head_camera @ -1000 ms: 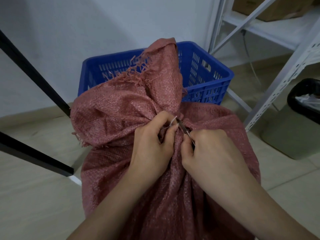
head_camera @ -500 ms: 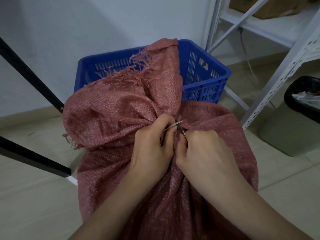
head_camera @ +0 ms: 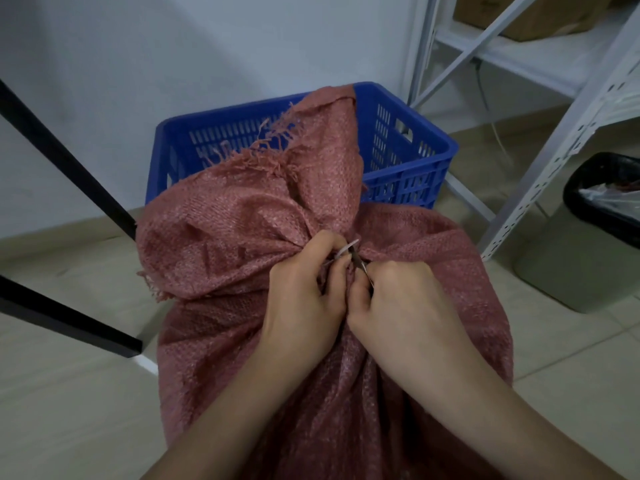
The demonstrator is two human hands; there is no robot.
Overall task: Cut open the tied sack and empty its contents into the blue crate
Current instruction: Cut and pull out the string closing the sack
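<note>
The sack, red woven plastic, stands on the tiled floor and fills the middle of the view; its gathered neck sits right at the fingertips of both hands, and its frayed mouth flops up and away beyond them, leaning over the crate's near rim; the sack is tied shut, nothing emptied; the crate, blue with slotted walls, stands just behind the sack, farther out than the fingers, against the pale wall; a white rack rises to the right of the hands, with a cardboard box on its upper shelf; a grey bin with a black liner stands low on the right, well apart from the fingers; two black bars cross the left side, well apart from the hands. The left hand has its fingers curled round the neck, pinching the pale tie that loops out between thumb and forefinger; the right hand lies just beside it, knuckles touching, clenched on a thin dark blade whose tip reaches to the tie at the left fingertips; whether the blade has cut into the tie cannot be told.
</note>
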